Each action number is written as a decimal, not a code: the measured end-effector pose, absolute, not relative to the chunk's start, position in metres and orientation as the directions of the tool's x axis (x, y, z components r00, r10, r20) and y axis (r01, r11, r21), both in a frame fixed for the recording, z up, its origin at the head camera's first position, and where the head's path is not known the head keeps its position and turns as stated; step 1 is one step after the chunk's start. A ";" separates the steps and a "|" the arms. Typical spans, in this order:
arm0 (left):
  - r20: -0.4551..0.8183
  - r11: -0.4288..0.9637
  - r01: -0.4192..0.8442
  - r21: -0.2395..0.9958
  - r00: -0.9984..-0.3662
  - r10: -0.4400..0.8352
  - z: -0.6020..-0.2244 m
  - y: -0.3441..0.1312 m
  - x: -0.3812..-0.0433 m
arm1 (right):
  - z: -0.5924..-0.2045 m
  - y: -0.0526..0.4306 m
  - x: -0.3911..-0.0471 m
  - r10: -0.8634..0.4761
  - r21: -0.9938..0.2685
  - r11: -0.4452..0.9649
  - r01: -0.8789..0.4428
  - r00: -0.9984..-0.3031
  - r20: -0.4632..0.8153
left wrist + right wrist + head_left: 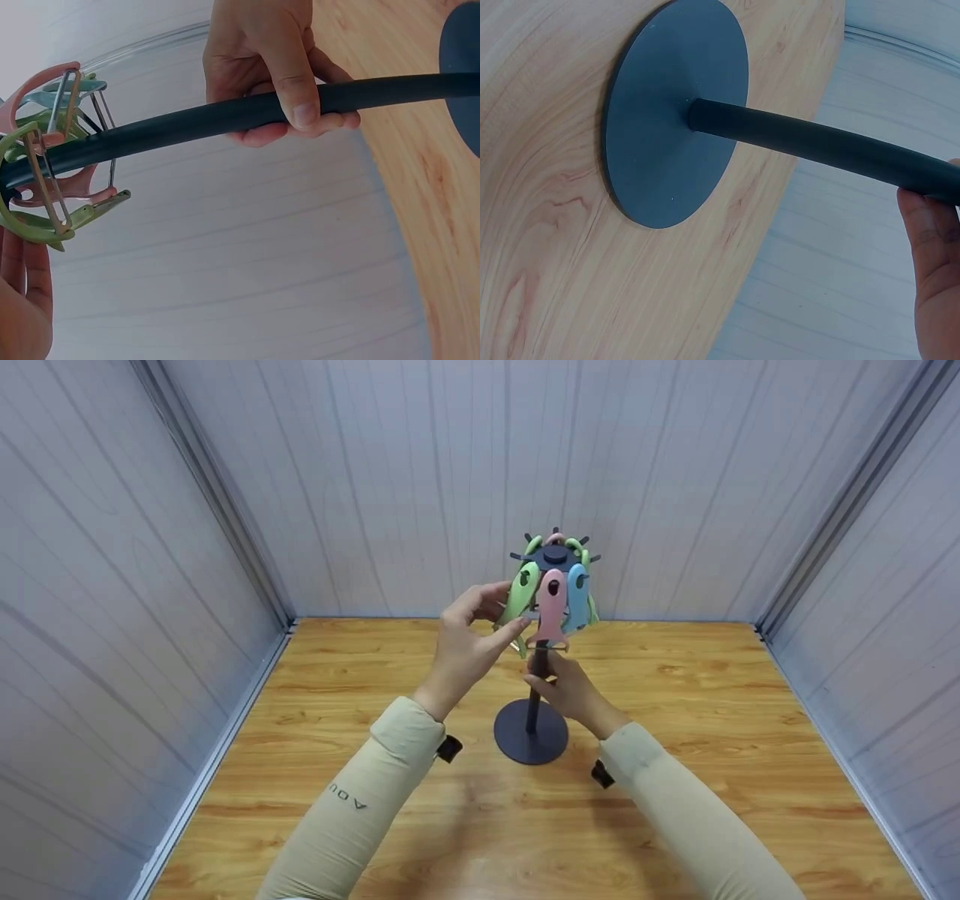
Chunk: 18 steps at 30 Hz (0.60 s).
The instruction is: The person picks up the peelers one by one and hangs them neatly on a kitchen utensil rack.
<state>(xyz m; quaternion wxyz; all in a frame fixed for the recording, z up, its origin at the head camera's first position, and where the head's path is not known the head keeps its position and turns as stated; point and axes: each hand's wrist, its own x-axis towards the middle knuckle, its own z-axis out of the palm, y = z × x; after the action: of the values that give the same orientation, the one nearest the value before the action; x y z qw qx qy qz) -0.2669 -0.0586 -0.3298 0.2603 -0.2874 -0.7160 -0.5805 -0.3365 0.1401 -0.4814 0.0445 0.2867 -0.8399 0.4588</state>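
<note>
A dark stand (533, 712) with a ring of hooks at its top carries several fish-shaped peelers. At the front hang a light green peeler (520, 592), a pink peeler (552, 600) and a blue peeler (577, 594). My left hand (461, 645) holds the green one at its lower part, thumb in front and fingers behind. Metal blades of the peelers (46, 180) show in the left wrist view. Below them, my right hand (576, 691) grips the pole (180, 127), with the thumb across it. Only some fingers of the right hand (937, 270) appear in the right wrist view.
The stand's round dark base (671, 157) rests flat on the wood-grain table (360, 817). Pale panel walls (390, 472) rise behind the table and on both sides. Other peelers hang at the back of the ring, partly hidden by the front ones.
</note>
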 end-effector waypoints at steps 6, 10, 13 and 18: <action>0.707 0.163 0.716 0.679 -0.698 0.116 -0.331 -0.064 -0.269 | -0.482 0.139 -0.339 -0.440 -0.725 0.422 -0.544 -0.822 0.361; 0.708 0.160 0.716 0.679 -0.697 0.115 -0.335 -0.069 -0.270 | -0.483 0.140 -0.339 -0.447 -0.718 0.411 -0.562 -0.811 0.379; 0.713 0.164 0.720 0.675 -0.693 0.109 -0.340 -0.073 -0.271 | -0.483 0.140 -0.339 -0.445 -0.720 0.415 -0.556 -0.814 0.373; 0.713 0.185 0.717 0.672 -0.694 0.098 -0.348 -0.081 -0.272 | -0.481 0.138 -0.338 -0.431 -0.744 0.408 -0.529 -0.830 0.353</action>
<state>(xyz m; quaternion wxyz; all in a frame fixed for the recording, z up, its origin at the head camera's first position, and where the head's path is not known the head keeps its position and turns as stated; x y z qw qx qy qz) -0.2719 -0.0811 -0.3484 0.2706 -0.2825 -0.7208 -0.5722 -0.3379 0.1382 -0.4814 0.0527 0.2865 -0.8374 0.4624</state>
